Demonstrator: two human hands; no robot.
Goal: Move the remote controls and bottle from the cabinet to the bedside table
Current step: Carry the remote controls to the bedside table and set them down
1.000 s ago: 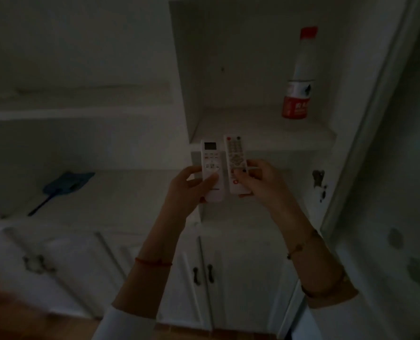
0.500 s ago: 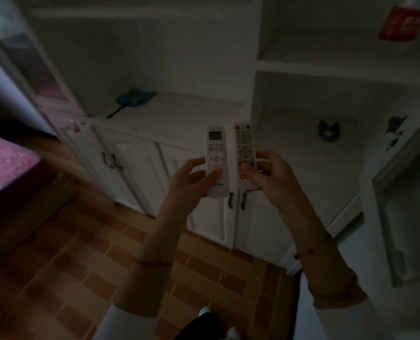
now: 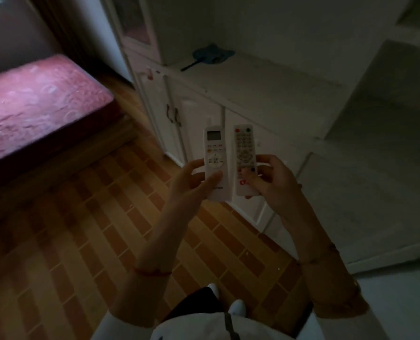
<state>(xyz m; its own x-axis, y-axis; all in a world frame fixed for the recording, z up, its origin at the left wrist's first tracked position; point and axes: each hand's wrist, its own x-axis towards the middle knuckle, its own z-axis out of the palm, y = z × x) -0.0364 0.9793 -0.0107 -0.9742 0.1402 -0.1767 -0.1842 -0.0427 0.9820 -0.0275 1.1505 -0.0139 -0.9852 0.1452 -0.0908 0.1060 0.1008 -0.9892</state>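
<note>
My left hand [image 3: 191,182] grips a white remote with a small screen [image 3: 215,153], held upright in front of me. Beside it, my right hand [image 3: 272,185] holds a white remote with many buttons [image 3: 244,153], also upright. The two remotes stand side by side, almost touching. Both are over the floor just in front of the white cabinet [image 3: 265,89]. The bottle is out of view. No bedside table shows in the dim room.
A blue fly swatter [image 3: 209,55] lies on the cabinet's counter. A bed with a pink-red cover [image 3: 37,101] stands at the left. Orange-brown brick-pattern tiles [image 3: 69,241] cover the floor below. My white shoes [image 3: 237,306] show at the bottom.
The view has swung left and down, away from the shelf niche. The bottle has left the frame and the bed has come in. Both hands keep the remotes in the same grip.
</note>
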